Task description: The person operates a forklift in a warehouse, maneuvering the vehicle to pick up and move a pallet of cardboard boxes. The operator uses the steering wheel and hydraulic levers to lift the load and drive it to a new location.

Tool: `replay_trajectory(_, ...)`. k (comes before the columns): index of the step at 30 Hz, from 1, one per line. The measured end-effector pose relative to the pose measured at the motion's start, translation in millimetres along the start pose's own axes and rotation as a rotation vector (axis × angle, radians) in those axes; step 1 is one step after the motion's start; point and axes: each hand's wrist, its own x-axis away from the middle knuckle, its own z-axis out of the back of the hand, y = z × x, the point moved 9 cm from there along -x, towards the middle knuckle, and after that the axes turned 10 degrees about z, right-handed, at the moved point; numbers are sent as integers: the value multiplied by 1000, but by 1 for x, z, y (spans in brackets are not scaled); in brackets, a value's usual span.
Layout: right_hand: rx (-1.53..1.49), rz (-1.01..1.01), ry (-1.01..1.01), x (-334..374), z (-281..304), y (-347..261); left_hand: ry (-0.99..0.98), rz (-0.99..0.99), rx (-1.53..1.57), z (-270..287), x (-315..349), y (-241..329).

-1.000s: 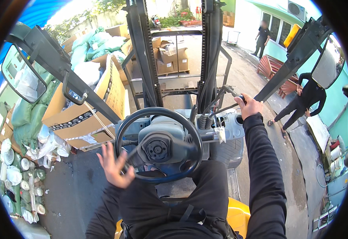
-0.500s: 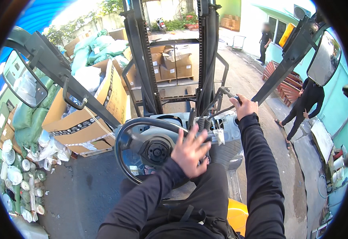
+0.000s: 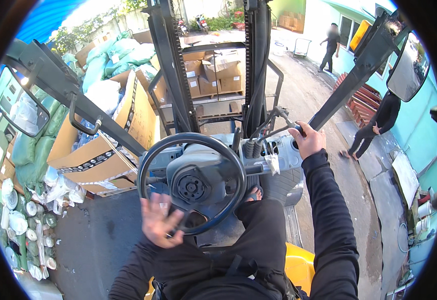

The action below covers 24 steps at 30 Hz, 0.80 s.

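My left hand (image 3: 161,222) is at the lower left of the black steering wheel (image 3: 239,192). Its fingers are spread and slightly blurred, and the palm appears to lie against the rim without closing round it. At the right of the forklift's dashboard, my right hand (image 3: 308,140) is wrapped around the end of a black control lever (image 3: 277,131). More black levers with rubber boots (image 3: 251,149) stand between that lever and the wheel. A small clear plastic bag (image 3: 273,163) hangs below them.
Ahead, beyond the forklift mast (image 3: 257,75), cardboard boxes (image 3: 213,75) are stacked on a pallet. A large open carton (image 3: 96,157) and green sacks (image 3: 38,155) crowd the left. Two people, one nearer (image 3: 378,125) and one farther (image 3: 331,47), stand at right near red metal parts (image 3: 366,102).
My left hand has swept left and nearer, from the wheel's right side to its lower left. My right hand stays on the lever. The nearer person's stance has shifted.
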Motion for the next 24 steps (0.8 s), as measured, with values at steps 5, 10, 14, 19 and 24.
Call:
replay_trajectory(5, -21, 52, 123, -5, -4, -6, 256, 320, 19, 30, -57, -104)
replay_trajectory(10, 18, 47, 60, -33, -28, -17, 262, 335, 77, 22, -170, -137)
replay_trajectory(14, 18, 23, 38, -45, -41, -25, 165, 242, 105, -5, -250, -124)
replay_trajectory(19, 159, 44, 140, -55, -54, -23, 76, 132, -22, -52, -313, -80)
replay_trajectory(24, 168, -7, 185, -84, -91, -12, -19, 12, 133, -99, -358, -54)
